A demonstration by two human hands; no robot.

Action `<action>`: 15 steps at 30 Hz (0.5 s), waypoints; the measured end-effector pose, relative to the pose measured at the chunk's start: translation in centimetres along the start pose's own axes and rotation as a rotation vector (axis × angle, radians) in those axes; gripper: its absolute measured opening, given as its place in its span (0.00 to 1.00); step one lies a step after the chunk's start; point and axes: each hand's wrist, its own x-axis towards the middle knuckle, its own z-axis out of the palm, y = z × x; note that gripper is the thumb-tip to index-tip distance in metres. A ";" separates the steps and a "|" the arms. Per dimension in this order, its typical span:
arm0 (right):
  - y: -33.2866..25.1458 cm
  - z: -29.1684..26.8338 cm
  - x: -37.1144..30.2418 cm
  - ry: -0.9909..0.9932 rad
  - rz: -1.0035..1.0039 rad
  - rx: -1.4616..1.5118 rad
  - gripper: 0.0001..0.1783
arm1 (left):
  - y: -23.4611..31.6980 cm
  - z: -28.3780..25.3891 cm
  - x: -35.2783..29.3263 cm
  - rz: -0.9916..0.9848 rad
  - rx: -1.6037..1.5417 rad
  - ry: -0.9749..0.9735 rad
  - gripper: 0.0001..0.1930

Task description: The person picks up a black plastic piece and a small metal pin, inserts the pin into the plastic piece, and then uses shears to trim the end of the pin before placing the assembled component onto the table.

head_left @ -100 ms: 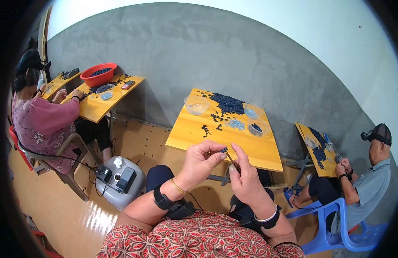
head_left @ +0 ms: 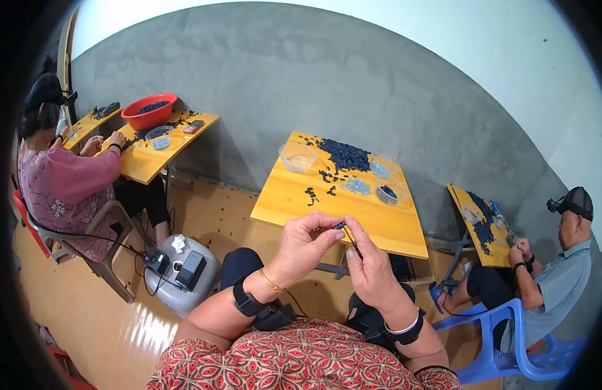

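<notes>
In front of the yellow table's near edge, my left hand (head_left: 302,247) pinches a small dark blue-black piece (head_left: 340,226) between thumb and forefinger. My right hand (head_left: 372,270) is closed around a thin, dark metal tool (head_left: 350,240), whose tip meets the small piece. Most of the tool is covered by my fingers, so its exact kind is hard to make out. The fingertips of both hands nearly touch. On the table (head_left: 275,205) beyond lie a heap of similar dark pieces (head_left: 343,156) and a small spread of pale clear-blue bits (head_left: 357,187).
A clear bowl (head_left: 297,159) and a small clear tub (head_left: 387,194) stand on my table. To the left, a person in pink (head_left: 73,162) works near a red basin (head_left: 149,113); a grey stool (head_left: 184,276) holds black devices. At right, another person (head_left: 561,273) sits by a blue chair (head_left: 519,344).
My right forefinger has come down and in toward the small piece, covering more of the tool. My left hand keeps its pinch in the same place.
</notes>
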 end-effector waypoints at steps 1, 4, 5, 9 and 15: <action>0.1 0.2 0.1 0.018 -0.044 -0.006 0.29 | 0.1 0.0 0.0 -0.007 0.033 0.012 0.08; 0.5 0.1 0.2 0.062 -0.102 0.000 0.28 | 0.6 0.8 -0.1 0.125 0.159 0.053 0.10; 0.6 0.1 0.1 0.086 -0.112 0.012 0.27 | 0.7 0.8 -0.1 0.125 0.159 0.054 0.10; 0.3 0.2 0.0 0.101 -0.091 0.036 0.26 | 0.9 0.6 0.1 0.453 0.603 0.090 0.10; -0.2 0.2 -0.1 0.114 -0.050 0.059 0.26 | 0.8 0.6 0.3 0.615 0.713 0.114 0.09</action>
